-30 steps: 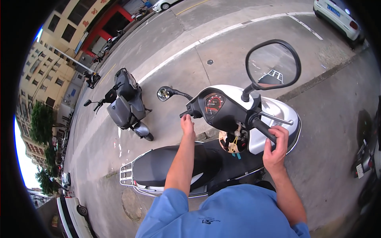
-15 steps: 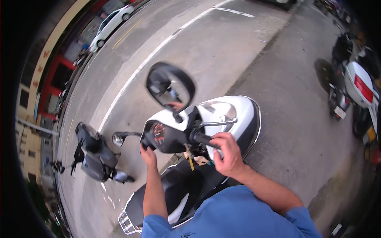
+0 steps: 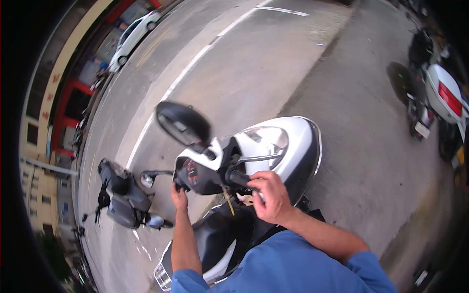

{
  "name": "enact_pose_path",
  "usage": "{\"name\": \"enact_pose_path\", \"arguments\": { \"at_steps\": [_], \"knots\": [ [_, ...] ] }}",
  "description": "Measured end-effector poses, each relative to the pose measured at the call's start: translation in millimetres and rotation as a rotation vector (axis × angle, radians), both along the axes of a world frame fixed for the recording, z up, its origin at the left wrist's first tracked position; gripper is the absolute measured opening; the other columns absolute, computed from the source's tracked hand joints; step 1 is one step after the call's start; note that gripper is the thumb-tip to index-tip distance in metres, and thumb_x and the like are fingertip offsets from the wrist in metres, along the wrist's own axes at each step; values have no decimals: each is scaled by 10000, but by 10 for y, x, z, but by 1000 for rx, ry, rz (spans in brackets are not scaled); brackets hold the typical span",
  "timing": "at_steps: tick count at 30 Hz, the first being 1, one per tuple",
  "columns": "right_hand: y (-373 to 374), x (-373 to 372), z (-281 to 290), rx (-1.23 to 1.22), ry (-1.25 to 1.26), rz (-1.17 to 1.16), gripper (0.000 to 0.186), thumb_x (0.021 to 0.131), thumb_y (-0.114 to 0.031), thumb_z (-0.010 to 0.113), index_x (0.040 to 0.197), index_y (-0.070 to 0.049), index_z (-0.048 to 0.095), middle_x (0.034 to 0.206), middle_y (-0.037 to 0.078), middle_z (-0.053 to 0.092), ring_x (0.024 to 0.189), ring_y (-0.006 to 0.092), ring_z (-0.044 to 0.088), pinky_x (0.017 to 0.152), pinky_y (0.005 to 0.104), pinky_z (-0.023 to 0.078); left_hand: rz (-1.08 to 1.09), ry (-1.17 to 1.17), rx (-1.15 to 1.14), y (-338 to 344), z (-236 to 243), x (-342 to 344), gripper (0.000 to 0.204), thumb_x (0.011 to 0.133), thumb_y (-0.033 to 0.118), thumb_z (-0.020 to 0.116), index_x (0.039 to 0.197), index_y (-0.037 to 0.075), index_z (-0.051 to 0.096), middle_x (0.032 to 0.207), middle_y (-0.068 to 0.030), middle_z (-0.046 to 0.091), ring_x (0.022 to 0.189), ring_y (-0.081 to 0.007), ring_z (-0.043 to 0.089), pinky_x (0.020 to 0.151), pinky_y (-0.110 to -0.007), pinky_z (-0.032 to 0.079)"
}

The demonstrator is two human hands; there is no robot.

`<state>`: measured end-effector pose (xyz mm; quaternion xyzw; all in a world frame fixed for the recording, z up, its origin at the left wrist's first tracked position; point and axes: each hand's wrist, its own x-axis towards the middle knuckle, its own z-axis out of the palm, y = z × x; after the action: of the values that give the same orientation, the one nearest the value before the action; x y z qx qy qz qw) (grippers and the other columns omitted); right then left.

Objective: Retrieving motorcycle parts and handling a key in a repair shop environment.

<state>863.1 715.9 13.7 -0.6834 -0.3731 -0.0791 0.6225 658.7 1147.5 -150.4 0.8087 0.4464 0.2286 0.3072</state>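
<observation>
I stand beside a white-and-black scooter (image 3: 295, 141). My left hand (image 3: 179, 194) grips the left end of its handlebar, fingers partly hidden behind the bar. My right hand (image 3: 266, 195) is closed on the right rubber grip (image 3: 239, 178), below the silver brake lever (image 3: 259, 157). The large black mirror (image 3: 181, 122) is blurred, above the dark instrument panel (image 3: 191, 171); a small round mirror (image 3: 146, 179) sticks out at left. A yellow strip (image 3: 229, 202) hangs under the panel. The black seat (image 3: 215, 237) lies beside my forearms, with a rack (image 3: 162, 277) at its rear.
A grey scooter (image 3: 124, 205) is parked to the left. More scooters (image 3: 442, 95) stand along the right, one with a white top box. A white car (image 3: 132, 39) is at the far side of the road, before shopfronts (image 3: 75, 112) and parked two-wheelers.
My view has swung round, bringing the right-hand scooters into sight. The handlebar has turned, with the large mirror swinging left and downward. Both hands have stayed on the handlebar.
</observation>
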Motion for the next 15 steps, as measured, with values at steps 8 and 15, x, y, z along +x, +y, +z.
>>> {"name": "enact_pose_path", "arguments": {
  "at_steps": [8,15],
  "knots": [
    [47,-42,51,-69,-60,-27,333,700,73,559,1024,5,526,1029,198,534,928,356,556,823,415,461,29,90,99,-526,61,231,700,818,36,598,1426,-55,263,1472,-256,300,1381,-348,292,1136,-359,247],
    [113,-139,35,-156,-119,-50,287,740,45,525,1024,10,497,1066,206,498,1000,339,515,903,426,406,24,-75,191,-624,30,174,735,768,-43,500,1439,-65,201,1485,-294,227,1387,-390,250,1141,-379,238]
  ]
}}
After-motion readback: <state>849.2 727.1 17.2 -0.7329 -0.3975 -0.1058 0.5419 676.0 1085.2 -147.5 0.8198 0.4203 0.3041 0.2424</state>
